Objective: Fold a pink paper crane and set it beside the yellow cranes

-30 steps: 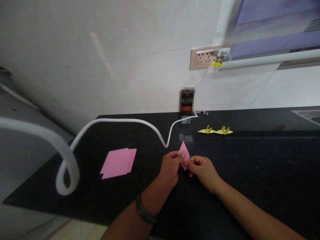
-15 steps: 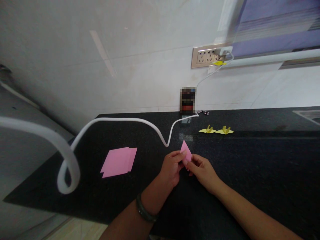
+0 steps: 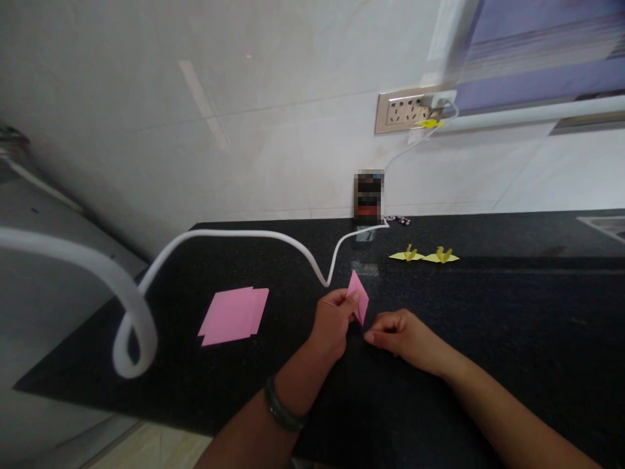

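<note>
A small folded piece of pink paper (image 3: 359, 294), diamond-shaped and tilted upright, is pinched between the thumb and fingers of my left hand (image 3: 334, 322). My right hand (image 3: 405, 342) has its thumb and fingertips closed together just below and right of the paper's lower tip. I see a small gap between those fingertips and the paper, and nothing shows in them. To the left on the dark countertop lie flat pink paper sheets (image 3: 229, 316), overlapping and slightly askew. Two folded yellow paper cranes (image 3: 407, 255) sit side by side beyond my right hand.
A thick white cable or tube (image 3: 254, 233) loops across the left of the counter (image 3: 303, 404). A phone-like object (image 3: 369, 197), its screen blurred out, leans on the tiled wall. A wall socket (image 3: 405, 112) holds a white plug. At far right, a sink edge (image 3: 603, 228) shows.
My right hand has let go of the pink paper and drawn slightly right and down. My left hand still holds the paper, which has shifted a little left and turned.
</note>
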{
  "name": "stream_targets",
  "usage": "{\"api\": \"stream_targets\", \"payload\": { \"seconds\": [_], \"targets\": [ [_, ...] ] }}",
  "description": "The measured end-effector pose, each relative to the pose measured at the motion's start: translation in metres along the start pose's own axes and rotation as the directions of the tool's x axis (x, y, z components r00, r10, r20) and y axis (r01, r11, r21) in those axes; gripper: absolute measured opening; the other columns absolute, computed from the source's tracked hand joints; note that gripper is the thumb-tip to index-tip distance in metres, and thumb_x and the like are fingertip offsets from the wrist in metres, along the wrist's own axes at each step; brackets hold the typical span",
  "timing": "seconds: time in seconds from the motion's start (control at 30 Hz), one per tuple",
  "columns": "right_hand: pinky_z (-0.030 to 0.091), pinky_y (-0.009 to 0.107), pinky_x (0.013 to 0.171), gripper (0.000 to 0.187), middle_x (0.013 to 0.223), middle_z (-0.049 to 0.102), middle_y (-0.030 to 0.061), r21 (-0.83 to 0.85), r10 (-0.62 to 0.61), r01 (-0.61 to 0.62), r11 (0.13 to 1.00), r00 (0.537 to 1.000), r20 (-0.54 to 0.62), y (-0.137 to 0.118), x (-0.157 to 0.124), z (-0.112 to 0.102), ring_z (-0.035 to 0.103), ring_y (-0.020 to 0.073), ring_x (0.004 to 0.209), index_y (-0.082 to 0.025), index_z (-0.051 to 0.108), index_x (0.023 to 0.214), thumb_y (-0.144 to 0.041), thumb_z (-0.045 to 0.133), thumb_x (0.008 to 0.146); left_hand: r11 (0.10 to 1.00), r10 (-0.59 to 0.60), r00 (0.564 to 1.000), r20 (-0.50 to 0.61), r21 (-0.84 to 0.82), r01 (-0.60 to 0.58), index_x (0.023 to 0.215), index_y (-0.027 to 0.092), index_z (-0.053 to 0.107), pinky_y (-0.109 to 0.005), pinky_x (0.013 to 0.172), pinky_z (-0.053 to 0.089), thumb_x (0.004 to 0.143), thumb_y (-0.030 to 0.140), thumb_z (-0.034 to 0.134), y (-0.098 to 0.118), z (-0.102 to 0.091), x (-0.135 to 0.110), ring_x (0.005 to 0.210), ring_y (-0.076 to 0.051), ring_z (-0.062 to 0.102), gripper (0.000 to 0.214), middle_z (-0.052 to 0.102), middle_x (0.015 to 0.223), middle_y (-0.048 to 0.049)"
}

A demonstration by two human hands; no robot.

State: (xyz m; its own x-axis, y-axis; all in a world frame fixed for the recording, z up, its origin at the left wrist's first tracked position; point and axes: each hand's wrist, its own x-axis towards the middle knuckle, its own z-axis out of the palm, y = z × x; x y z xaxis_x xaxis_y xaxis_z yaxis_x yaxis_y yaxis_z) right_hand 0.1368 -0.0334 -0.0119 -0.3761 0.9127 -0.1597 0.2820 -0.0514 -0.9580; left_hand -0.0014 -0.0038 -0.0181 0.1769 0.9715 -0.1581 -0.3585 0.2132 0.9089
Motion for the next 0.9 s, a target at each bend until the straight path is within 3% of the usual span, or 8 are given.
{"api": "stream_targets", "payload": {
  "seconds": [0.07,0.13,0.17,0.43,0.63,0.77,0.9],
  "targets": [
    [0.027,0.019,0.039,0.029,0.048,0.040,-0.0053,0.008,0.010,-0.009,1.000,0.988,-0.154,-0.002,-0.001,-0.010,0.035,0.0060,0.041,-0.015,0.053,0.057,-0.040,0.052,0.070,0.997,0.000,0.999,0.033,0.076,-0.002,0.068,0.012,0.057,-0.021,0.052,0.035,0.066,0.035,0.057,-0.001,-0.001,0.000,0.053,-0.008,0.047,0.023,0.051,0.059,0.0001],
    [0.031,0.019,0.041,0.028,0.051,0.042,-0.0048,0.047,-0.016,0.033,0.998,0.944,-0.330,-0.005,-0.001,-0.016,0.038,0.0064,0.043,-0.016,0.053,0.062,-0.041,0.050,0.072,0.991,-0.015,0.998,0.065,0.135,0.006,0.069,0.012,0.057,-0.021,0.052,0.035,0.066,0.037,0.057,-0.002,-0.001,-0.001,0.052,-0.008,0.046,0.025,0.051,0.058,0.0003],
    [0.032,0.019,0.041,0.026,0.053,0.043,-0.0045,0.053,-0.037,0.060,0.997,0.931,-0.363,-0.006,-0.001,-0.017,0.038,0.0065,0.044,-0.016,0.053,0.065,-0.041,0.050,0.072,0.989,-0.021,0.997,0.075,0.150,0.009,0.069,0.012,0.057,-0.021,0.052,0.035,0.066,0.037,0.057,-0.002,-0.001,-0.002,0.052,-0.008,0.046,0.025,0.051,0.058,0.0002],
    [0.035,0.019,0.044,0.018,0.056,0.048,-0.0027,-0.059,-0.131,0.118,0.991,0.935,-0.330,-0.003,0.002,-0.008,0.042,0.0078,0.048,-0.015,0.054,0.065,-0.033,0.054,0.070,0.984,0.015,0.991,0.131,0.175,-0.038,0.073,0.011,0.060,-0.023,0.057,0.037,0.067,0.033,0.056,0.002,0.002,-0.007,0.056,-0.009,0.046,0.024,0.053,0.061,-0.0009],
    [0.033,0.018,0.040,0.021,0.053,0.044,-0.0043,0.058,-0.068,0.082,0.995,0.976,-0.206,-0.004,0.002,-0.004,0.039,0.0061,0.043,-0.016,0.052,0.063,-0.035,0.052,0.071,0.975,0.028,0.988,0.155,0.214,-0.061,0.082,0.012,0.060,-0.022,0.059,0.039,0.065,0.025,0.059,0.006,0.001,-0.006,0.060,-0.009,0.049,0.021,0.057,0.069,-0.0023],
    [0.034,0.019,0.040,0.022,0.054,0.044,-0.0044,0.114,-0.051,0.083,0.990,0.965,-0.256,-0.005,0.002,-0.001,0.039,0.0059,0.042,-0.016,0.051,0.063,-0.036,0.050,0.073,0.986,-0.016,0.989,0.150,0.166,-0.009,0.089,0.013,0.058,-0.024,0.062,0.041,0.061,0.026,0.064,0.010,-0.001,-0.005,0.065,-0.011,0.053,0.032,0.060,0.078,-0.0045],
    [0.036,0.020,0.043,0.022,0.060,0.050,-0.0015,0.109,-0.074,0.115,0.987,0.943,-0.325,-0.004,0.000,0.001,0.043,0.0071,0.045,-0.016,0.054,0.069,-0.037,0.049,0.074,0.986,-0.099,0.983,0.156,0.148,0.076,0.074,0.010,0.059,-0.024,0.058,0.042,0.060,0.034,0.063,0.013,-0.002,-0.004,0.059,-0.009,0.052,0.028,0.057,0.069,-0.0038]
  ]
}}
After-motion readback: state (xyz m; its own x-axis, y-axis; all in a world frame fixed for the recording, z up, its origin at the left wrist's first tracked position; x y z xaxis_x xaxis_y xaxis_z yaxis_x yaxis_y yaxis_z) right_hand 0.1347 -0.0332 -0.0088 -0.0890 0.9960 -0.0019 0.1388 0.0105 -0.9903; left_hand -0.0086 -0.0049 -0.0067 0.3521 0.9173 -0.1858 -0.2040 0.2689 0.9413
